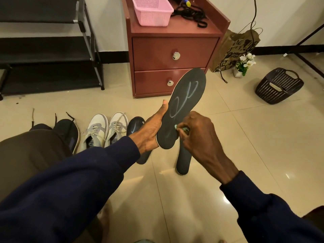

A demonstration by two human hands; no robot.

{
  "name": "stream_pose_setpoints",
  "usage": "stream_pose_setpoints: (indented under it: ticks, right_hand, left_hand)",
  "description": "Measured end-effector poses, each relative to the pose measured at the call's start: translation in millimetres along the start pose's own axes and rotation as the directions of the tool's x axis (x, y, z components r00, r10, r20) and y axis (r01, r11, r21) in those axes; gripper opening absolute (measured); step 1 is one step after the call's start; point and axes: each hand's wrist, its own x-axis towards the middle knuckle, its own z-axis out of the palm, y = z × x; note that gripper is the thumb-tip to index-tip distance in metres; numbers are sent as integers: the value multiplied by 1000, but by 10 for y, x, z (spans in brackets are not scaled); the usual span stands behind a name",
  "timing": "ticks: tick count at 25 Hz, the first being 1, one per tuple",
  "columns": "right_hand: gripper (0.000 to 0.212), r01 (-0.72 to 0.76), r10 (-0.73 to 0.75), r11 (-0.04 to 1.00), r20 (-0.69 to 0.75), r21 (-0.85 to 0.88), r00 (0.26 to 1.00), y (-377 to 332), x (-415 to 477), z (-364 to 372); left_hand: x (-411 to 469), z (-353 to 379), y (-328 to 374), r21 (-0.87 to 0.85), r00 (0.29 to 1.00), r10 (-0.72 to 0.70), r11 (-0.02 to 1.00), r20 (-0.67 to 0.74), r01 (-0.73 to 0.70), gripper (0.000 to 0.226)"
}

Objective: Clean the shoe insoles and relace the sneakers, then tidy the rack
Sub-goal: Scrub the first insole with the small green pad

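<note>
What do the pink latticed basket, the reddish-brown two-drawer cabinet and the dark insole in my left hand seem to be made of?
Pink latticed basket: likely moulded plastic, matte; its walls are a fine uniform grid. Reddish-brown two-drawer cabinet: probably laminated or painted board, smooth with soft sheen; knobs look metallic. Dark insole: seemingly foam, matte top with a pale edge.

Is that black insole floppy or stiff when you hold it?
Probably fairly stiff: the insole stands straight though the left hand grips only its lower half. Likely light, since one hand holds it up. It looks thin, so pushing may bend it.
</note>
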Motion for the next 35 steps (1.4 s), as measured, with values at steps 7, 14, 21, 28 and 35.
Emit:
stream_pose_setpoints:
  ticks: [7,14,21,28,35]
  right_hand:
    - [8,-28,22,995,58,97,998,42,23,-76]
    - [6,-16,-32,968,186,249,982,-172,-136,-48]
    - [8,69,-109,973,172,222,979,-230,-193,11]
    - [8,32,-34,999,51,38,998,-103,-46,8]
    - [6,-14,17,999,42,-53,999,10,18,-55]
  left_hand:
    - [-50,-11,-39,22,1000,15,1000,3,-15,68]
    - [-101,-13,-73,-27,999,-46,999,8,46,60]
    - [-88,-36,-76,-41,997,-72,997,19,73,55]
    - [-107,2,-85,-16,998,-57,998,21,58,53]
    - [-97,-2,-121,15,998,-51,999,23,51,54]
